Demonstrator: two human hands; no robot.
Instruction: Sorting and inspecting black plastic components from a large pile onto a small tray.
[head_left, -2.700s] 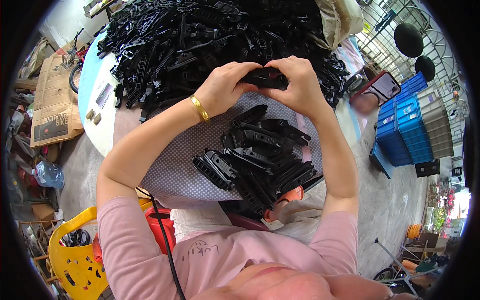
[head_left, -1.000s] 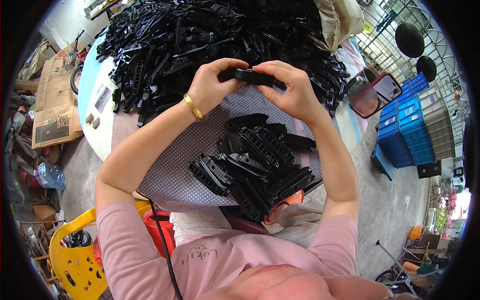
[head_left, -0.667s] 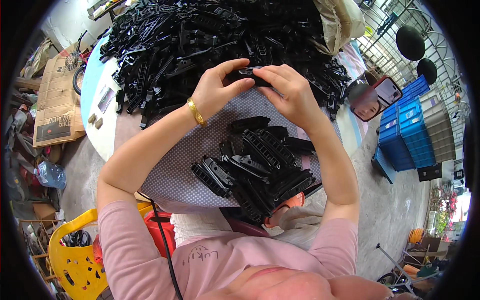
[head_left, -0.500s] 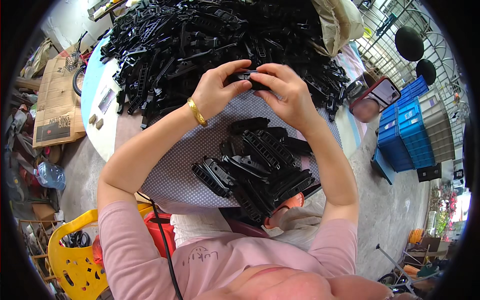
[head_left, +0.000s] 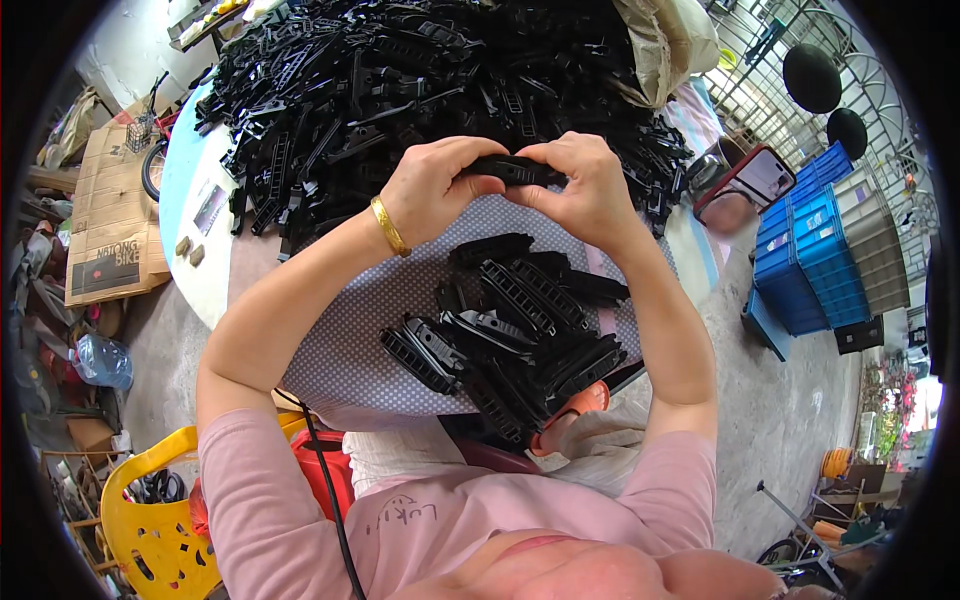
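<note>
Between my two hands is a long, slightly curved black plastic part with slots along its side. My left hand, with a gold bangle at the wrist, pinches its left end between thumb and fingers. The right end is gripped the same way by my right hand. Just beyond them rises a big heap of loose black plastic parts. Nearer to me, a smaller pile of similar black slotted parts lies on the dotted tablecloth.
A phone in a red case stands at the table's right, near a metal cup. A pale sack sits at the back right. Blue crates are stacked on the floor at right. A yellow chair stands at lower left.
The black part has turned in my fingers, so its slotted side now shows. My right hand has shifted to its right end, and my hands are slightly farther apart.
</note>
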